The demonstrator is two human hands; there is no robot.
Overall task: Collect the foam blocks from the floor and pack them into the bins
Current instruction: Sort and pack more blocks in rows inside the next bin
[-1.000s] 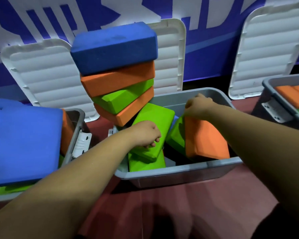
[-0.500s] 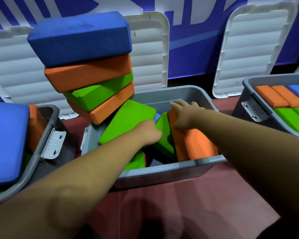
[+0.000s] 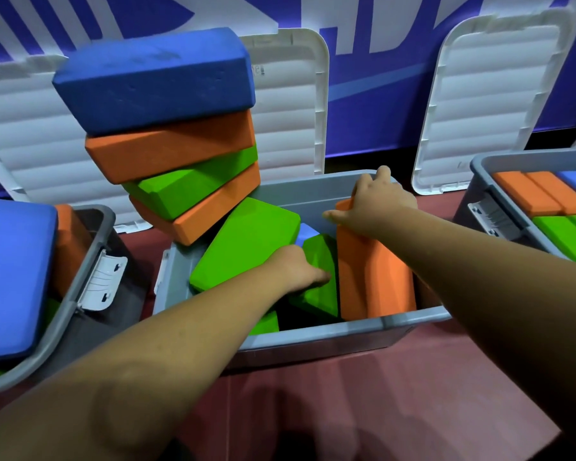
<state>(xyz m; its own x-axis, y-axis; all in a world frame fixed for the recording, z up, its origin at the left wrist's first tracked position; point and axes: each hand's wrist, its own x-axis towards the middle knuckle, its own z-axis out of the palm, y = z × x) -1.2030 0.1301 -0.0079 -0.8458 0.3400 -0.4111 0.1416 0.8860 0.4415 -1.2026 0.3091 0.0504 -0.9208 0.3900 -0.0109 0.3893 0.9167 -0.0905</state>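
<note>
Working in the middle bin (image 3: 346, 329) at centre frame. Clamping the right hand (image 3: 378, 207) over the top end of the upright orange block (image 3: 376, 281), fingers curled over its far edge, thumb spread toward frame left. Keeping that block on edge against the right-hand side of the bin. Pressing the left hand (image 3: 296, 271) against the narrow green block (image 3: 320, 284) standing just left of the orange one; not resolving the left grip as wrapped round the block or merely pushing.

Noting a larger green slab (image 3: 246, 241) leaning over the left part of the bin, directly below a tilted stack (image 3: 170, 151) of blue, orange, green and orange blocks at upper left, overhanging the rim.

Handling, as a judgement: treating the foam as light, soft and slightly compressible, with a matte, non-slippery face. Taking hold across a short end or between the two broad faces, and avoiding hard pinching at corners. Expecting a toppling risk from the tilted stack when nudging the slab beneath.
</note>
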